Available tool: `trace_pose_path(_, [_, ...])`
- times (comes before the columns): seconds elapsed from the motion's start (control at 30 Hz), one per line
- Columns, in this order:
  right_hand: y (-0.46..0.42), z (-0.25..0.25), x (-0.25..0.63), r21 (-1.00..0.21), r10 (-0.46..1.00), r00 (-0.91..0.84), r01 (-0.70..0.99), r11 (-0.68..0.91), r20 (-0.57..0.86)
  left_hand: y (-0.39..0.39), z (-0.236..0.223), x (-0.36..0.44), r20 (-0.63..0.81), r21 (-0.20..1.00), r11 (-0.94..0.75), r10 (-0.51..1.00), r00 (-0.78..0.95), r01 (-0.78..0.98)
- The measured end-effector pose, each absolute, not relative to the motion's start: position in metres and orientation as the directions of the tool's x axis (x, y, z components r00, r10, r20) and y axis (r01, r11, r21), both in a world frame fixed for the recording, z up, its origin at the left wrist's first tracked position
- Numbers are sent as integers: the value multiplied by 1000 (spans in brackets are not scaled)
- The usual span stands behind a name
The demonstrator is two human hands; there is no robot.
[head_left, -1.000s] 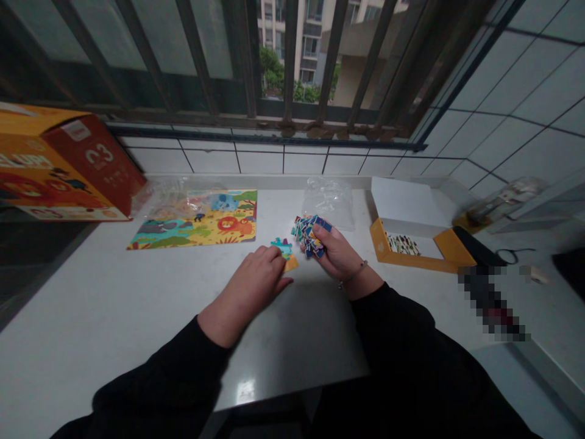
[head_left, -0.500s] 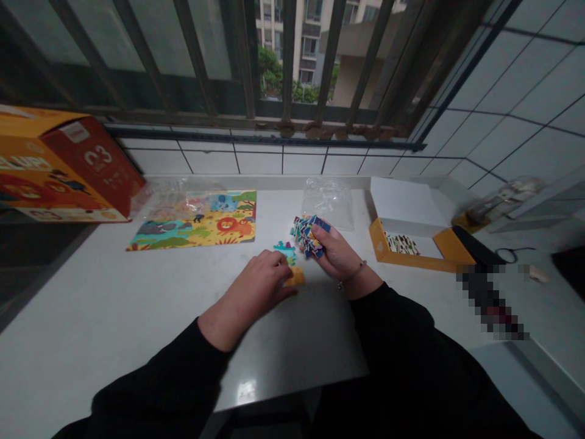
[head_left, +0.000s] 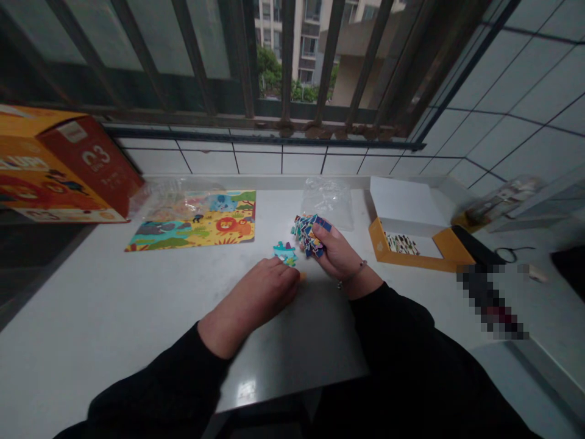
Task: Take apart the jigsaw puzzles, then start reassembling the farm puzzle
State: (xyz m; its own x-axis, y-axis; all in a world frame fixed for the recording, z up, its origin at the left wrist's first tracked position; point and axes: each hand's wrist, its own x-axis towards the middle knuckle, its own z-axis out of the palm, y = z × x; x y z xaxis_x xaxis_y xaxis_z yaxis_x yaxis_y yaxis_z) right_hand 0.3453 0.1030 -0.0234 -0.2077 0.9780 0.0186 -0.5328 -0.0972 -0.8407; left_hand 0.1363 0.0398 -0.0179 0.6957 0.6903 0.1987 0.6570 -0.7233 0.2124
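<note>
In the head view, the right hand (head_left: 337,251) is clamped around a stack of jigsaw pieces (head_left: 308,236), its fingers closed. The left hand (head_left: 258,294) lies on the white counter (head_left: 114,292), fingertips touching a blue puzzle piece (head_left: 286,253); whether it grips, I cannot tell. An orange piece (head_left: 302,276) is nearly hidden beside that hand. The assembled puzzle (head_left: 189,222) lies further left; a pixelated patch (head_left: 487,299) hides something at right.

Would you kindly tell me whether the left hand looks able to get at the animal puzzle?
Probably yes: nothing appears to stand between the left hand and the animal puzzle on the white counter.
</note>
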Motion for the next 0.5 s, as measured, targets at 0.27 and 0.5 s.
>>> trace_pose_path(0.27, [104, -21, 346, -843, 984, -169, -536, -47, 53, 65, -10, 129, 210, 673, -256, 966, 153, 694])
trace_pose_path(0.5, [102, -19, 345, -847, 984, -176, -528, -60, 40, 87, -20, 122, 246, 523, -297, 950, 193, 799])
